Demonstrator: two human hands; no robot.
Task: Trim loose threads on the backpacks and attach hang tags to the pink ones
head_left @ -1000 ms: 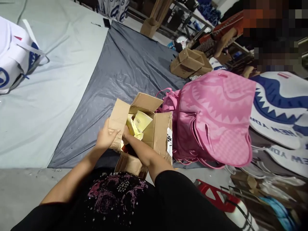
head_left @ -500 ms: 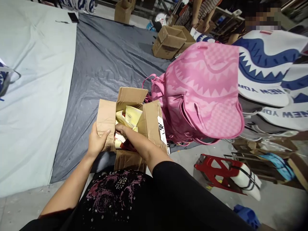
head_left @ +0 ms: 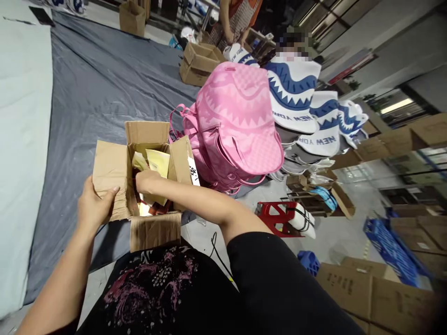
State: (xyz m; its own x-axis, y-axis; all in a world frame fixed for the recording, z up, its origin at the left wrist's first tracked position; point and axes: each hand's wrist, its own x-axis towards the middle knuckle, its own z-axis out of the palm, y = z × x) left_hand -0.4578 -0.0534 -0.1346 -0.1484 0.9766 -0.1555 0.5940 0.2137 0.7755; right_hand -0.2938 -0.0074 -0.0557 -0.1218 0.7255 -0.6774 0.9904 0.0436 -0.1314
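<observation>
An open cardboard box [head_left: 111, 153] with its flaps spread stands at the near edge of the grey-covered table. My left hand [head_left: 94, 204] grips the box's left flap, thumb on top and fingers beneath it. Inside the box is my right hand [head_left: 148, 182], its fingers bent down and mostly hidden; what they hold cannot be made out. Yellow packets [head_left: 159, 162] lean upright beside it, with red and white pieces lower down. Just right of the box stands a pink backpack [head_left: 237, 111] with a shark-mouth pattern.
White and blue backpacks [head_left: 293, 93] stand behind the pink one. A red stool [head_left: 274, 216] and a blue basket [head_left: 309, 261] are on the floor at right, near large cartons [head_left: 352, 284]. Another person [head_left: 232, 23] works beyond the table, near a small carton [head_left: 199, 63].
The view has swung right, so the box and backpacks appear further left. My right hand has shifted within the box, its back now higher. My left hand keeps its hold on the flap.
</observation>
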